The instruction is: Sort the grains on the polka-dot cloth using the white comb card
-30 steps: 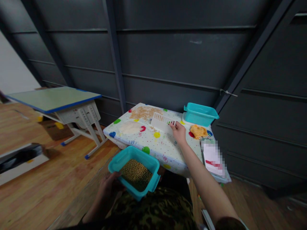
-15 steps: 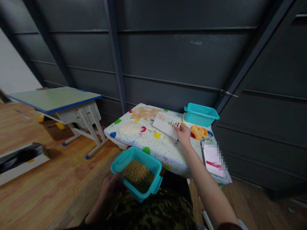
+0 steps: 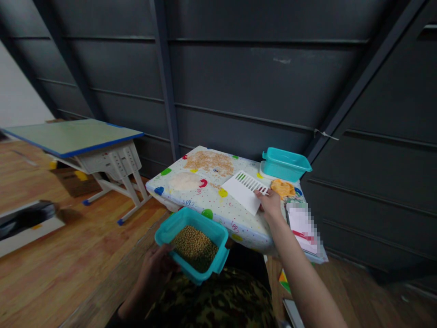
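Leftmost, the blue-edged desk [image 3: 68, 136] stands well apart from the cloth-covered table [image 3: 227, 212]. The left hand [image 3: 159, 262] clasps the near-left rim of the teal bean tub [image 3: 213, 233], thumb over it, other fingertips unclear; the tub sits just outside the table's front edge. A whitish patch [image 3: 185, 181] lies toward the table's left edge, tan grains [image 3: 210, 163] behind it. Speckled cloth stretches between the front edge and the white slotted plate [image 3: 242, 191], whose right corner the right hand [image 3: 271, 203] pinches. Rightward are an orange cloth [image 3: 282, 187], a second teal tub [image 3: 285, 169] near the back edge and a paper sheet [image 3: 300, 221].
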A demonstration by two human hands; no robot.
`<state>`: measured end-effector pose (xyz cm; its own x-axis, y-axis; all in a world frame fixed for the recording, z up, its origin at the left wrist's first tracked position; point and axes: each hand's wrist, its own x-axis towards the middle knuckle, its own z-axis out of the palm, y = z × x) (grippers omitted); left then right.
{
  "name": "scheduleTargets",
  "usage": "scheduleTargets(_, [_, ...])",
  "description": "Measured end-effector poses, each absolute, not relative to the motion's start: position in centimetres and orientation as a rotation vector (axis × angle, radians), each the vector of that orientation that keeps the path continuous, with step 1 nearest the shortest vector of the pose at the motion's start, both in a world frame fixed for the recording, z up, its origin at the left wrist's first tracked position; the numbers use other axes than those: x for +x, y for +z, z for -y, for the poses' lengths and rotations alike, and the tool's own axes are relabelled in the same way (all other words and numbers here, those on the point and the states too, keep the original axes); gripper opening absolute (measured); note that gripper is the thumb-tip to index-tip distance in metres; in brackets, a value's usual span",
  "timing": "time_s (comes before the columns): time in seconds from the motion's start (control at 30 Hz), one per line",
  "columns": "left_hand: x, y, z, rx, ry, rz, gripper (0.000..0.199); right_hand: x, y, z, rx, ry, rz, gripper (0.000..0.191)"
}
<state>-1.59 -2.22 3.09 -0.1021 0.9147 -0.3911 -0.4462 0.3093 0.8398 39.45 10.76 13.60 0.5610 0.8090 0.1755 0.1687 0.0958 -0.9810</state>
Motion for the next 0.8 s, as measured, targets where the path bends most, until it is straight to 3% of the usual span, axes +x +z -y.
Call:
scheduleTargets(0.3, [-0.3,0.8,0.7,0.452,1.362,-1.207,0.044,38.6,15.5,-11.7,-1.483,0.819,0.785,0.028])
scheduleTargets(0.53, [0.4,1.7,0.4,0.420,1.378,-1.245,0.043,37.5,15.5,-10.6,-1.485,0.951,0.784,0.027])
scheduleTargets(0.8, [1.3,4.6,1.2,0.422,1.321,-1.221,0.047,36.6,14.5,-7.7,-1.386,1.093,0.892,0.046])
